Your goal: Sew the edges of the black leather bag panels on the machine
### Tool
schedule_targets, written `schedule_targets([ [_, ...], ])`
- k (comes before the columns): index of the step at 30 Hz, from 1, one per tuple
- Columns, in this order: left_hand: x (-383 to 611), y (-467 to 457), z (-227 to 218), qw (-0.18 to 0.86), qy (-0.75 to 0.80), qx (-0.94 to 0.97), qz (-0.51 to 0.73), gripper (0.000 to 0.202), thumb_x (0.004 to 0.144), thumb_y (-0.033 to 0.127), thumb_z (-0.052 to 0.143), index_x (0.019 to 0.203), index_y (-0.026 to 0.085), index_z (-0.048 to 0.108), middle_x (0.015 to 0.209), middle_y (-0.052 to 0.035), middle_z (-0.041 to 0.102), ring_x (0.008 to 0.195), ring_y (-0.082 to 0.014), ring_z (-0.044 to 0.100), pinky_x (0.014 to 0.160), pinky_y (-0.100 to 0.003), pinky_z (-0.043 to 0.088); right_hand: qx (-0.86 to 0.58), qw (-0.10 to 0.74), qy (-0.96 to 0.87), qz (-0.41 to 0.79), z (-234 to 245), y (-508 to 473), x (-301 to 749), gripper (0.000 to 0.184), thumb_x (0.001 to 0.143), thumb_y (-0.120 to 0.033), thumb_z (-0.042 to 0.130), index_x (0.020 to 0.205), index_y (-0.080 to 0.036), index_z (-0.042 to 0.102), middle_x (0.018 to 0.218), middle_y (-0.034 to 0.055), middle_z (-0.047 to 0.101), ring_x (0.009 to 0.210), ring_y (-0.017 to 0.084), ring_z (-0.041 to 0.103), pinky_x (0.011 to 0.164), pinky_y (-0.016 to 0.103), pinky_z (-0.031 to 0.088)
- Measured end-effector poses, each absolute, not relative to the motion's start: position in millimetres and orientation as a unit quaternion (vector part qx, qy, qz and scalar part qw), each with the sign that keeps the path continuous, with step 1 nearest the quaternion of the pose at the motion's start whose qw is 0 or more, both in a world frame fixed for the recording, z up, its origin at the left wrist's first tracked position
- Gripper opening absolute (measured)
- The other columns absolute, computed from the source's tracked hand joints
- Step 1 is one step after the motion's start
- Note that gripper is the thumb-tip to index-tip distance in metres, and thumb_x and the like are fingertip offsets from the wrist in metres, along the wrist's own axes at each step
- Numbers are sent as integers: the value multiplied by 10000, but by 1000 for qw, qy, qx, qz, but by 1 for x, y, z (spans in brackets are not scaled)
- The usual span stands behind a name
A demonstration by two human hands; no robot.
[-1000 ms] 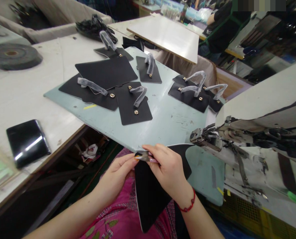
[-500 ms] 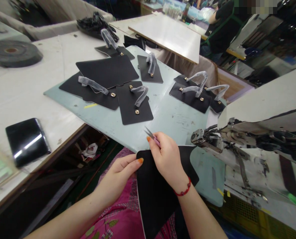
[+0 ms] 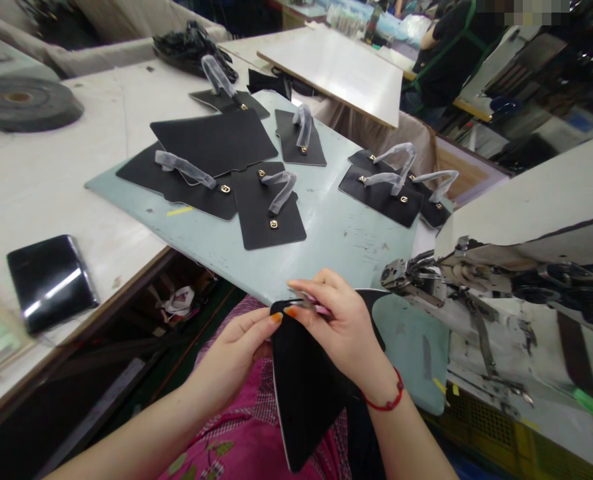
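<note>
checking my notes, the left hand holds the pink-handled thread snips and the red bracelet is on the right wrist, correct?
No, the pink-handled thread snips are in the right hand, as the head view shows; the left hand pinches the black panel at a corner. The red bracelet is on the right wrist.

I see pale light on the blue-green surface [image 3: 326, 233], white glare streaking the glossy black object [image 3: 51, 283] at left, deep shadow at near left, and blur at far right.
</note>
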State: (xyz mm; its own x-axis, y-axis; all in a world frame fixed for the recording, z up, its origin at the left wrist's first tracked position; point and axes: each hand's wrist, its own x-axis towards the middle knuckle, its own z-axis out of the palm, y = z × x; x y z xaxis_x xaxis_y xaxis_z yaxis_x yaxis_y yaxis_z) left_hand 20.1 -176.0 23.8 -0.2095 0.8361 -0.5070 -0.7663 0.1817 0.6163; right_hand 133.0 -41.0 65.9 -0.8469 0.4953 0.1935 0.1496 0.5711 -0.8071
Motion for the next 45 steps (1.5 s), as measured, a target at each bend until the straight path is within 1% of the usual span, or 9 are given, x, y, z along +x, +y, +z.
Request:
schedule_targets([
  [4,18,-180,17,583,505,86,630,192,805,350,732,842,164,763,692,-6,650,628,-100,498,592,-189,405,-145,142,-917,344,68,-47,119,172,938,-187,552,979,-196,718,897,17,603,784,123,578,677,230,419],
  [8,21,-180,21,612,479,94,623,212,821,348,713,921,168,766,802,-40,706,729,-147,576,686,-234,458,-187,124,-941,254,69,-50,106,182,945,-226,513,854,-169,660,903,27,603,705,125,557,602,244,381],
  [16,25,-176,32,648,405,5,645,179,832,279,702,950,163,769,877,-78,746,799,-180,675,724,-247,519,-298,301,-847,323,69,-35,123,259,954,-263,533,707,-183,526,745,1,507,698,135,510,646,253,398],
  [21,19,-176,31,647,402,-21,648,153,791,260,751,888,141,742,843,-66,721,733,-136,659,682,-217,537,-289,229,-852,372,70,-41,157,237,941,-416,574,1038,-200,583,883,19,631,769,150,595,673,250,453],
  [27,20,-178,32,623,416,-11,662,163,766,238,780,822,157,649,800,-3,662,672,-84,613,608,-166,506,-253,186,-915,254,68,-56,157,333,1016,-418,398,975,-161,605,851,70,652,758,187,596,682,305,463],
  [32,21,-181,31,597,448,31,664,191,757,277,788,849,164,665,833,-8,645,693,-92,591,601,-171,493,-219,173,-926,253,75,-67,138,314,984,-356,491,1193,-148,602,919,79,641,796,182,602,670,282,487],
  [36,21,-184,29,586,464,39,664,185,749,249,789,888,169,695,875,-27,676,755,-115,615,640,-176,499,-174,188,-929,266,75,-68,134,252,958,-160,455,1073,-181,678,845,45,649,739,149,593,663,254,461],
  [40,24,-184,30,598,434,35,673,154,763,234,774,864,159,685,817,-24,691,736,-120,647,703,-201,522,-152,207,-936,241,69,-73,136,218,939,-182,471,982,-179,684,797,49,648,724,160,583,650,268,444],
  [45,19,-178,32,593,442,-6,674,209,740,283,797,801,158,640,673,30,617,518,-58,556,499,-140,452,-153,208,-880,398,72,-97,137,119,875,-165,513,817,-189,615,668,-15,557,589,107,514,551,219,387],
])
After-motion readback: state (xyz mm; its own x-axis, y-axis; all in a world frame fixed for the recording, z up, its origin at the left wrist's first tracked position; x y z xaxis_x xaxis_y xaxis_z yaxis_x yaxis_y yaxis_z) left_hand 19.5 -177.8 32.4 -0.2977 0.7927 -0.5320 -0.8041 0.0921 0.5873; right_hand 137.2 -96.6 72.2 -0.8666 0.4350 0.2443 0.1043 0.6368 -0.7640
